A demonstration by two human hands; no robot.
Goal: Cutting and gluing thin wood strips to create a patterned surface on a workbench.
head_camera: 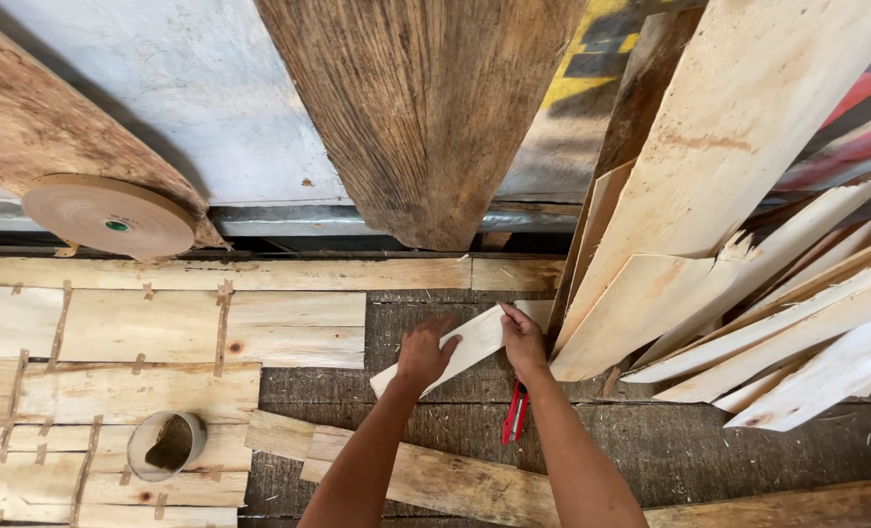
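Both hands are on one thin veneer strip (469,344) at the center of the frame. Its long axis runs diagonally, lower left to upper right, toward the leaning stack of veneer sheets (748,244). Left hand (424,354) clamps fingers over the lower end, right hand (521,337) presses the upper end, nearer the stack. A red utility knife (514,415) lies just below the right wrist.

Head view, steeply downward (close overhead)
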